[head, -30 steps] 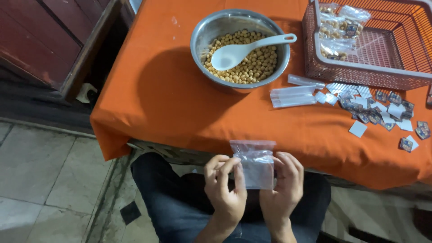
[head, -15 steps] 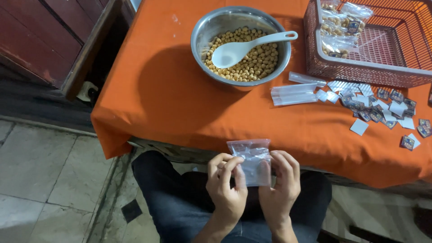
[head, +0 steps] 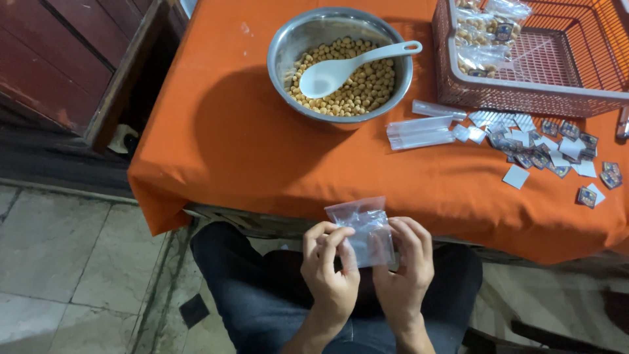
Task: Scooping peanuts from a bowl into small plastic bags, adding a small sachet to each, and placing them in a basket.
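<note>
Clear plastic bag pinched between both hands, left hand and right hand fingers curled on its edges

Red basket running off the top and right edges, far side unseen. Small printed cards too tiny to make out. Clear bag partly hiding behind fingers; contents unclear. Table getting cut off at the top. Wrists running off the bottom edge.
</note>
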